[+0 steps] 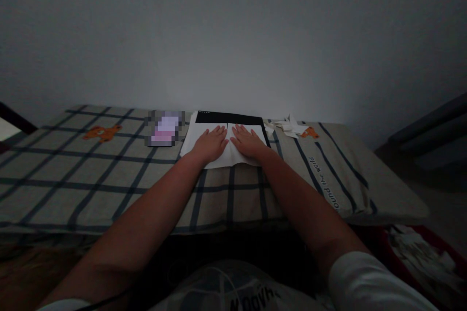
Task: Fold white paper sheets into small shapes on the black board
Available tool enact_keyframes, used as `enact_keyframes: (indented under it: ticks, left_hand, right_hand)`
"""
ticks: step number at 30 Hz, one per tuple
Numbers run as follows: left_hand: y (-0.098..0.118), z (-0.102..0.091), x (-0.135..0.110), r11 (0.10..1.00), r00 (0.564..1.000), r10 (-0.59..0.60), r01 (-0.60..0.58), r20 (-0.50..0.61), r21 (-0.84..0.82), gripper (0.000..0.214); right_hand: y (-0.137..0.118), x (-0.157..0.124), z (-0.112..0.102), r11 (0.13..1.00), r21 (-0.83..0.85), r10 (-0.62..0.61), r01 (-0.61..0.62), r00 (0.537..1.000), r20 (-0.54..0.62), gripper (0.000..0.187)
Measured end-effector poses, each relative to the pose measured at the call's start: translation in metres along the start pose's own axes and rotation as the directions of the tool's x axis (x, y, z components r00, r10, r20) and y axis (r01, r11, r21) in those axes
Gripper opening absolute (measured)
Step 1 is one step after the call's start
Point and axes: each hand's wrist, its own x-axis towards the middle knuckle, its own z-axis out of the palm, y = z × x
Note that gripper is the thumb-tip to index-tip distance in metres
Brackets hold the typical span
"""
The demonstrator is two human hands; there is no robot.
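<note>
A sheet of white paper (233, 156) with a crease down its middle lies on a black-covered book or pad (233, 117) on the table. My left hand (211, 145) rests flat on the left half of the sheet, fingers stretched out. On the right half, my right hand (247, 141) is pressed down flat as well, its fingertips close to the crease. Neither hand grips anything. The near edge of the paper reaches past the book over the cloth. More white pages (187, 142) show along the book's left side.
Left of the book lies a phone (166, 129), its lit screen blurred. Folded white paper pieces (292, 127) sit to the right. A checked tablecloth (153, 175) covers the table, which stands against a grey wall (233, 39). A red container (438, 252) with crumpled paper is below, at right.
</note>
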Motion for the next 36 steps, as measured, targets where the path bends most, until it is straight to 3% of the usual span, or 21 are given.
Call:
enact_keyframes:
  ticks: [7, 18, 36]
  left_hand:
    - [-0.004, 0.001, 0.001, 1.000, 0.999, -0.010, 0.010, 0.049, -0.010, 0.056]
    - [-0.005, 0.009, 0.005, 0.998, 0.999, -0.042, 0.043, 0.023, -0.046, 0.055]
    - [0.001, 0.004, 0.001, 0.996, 0.996, -0.082, 0.081, -0.024, -0.033, 0.055]
  right_hand:
    - [-0.001, -0.002, -0.006, 0.999, -0.007, -0.038, 0.038, 0.999, -0.008, 0.062]
    - [-0.003, -0.006, -0.003, 0.999, 0.006, -0.032, 0.031, 0.999, 0.026, 0.064]
    - [-0.005, -0.002, -0.001, 1.000, 0.031, -0.001, 0.000, 1.000, 0.031, 0.064]
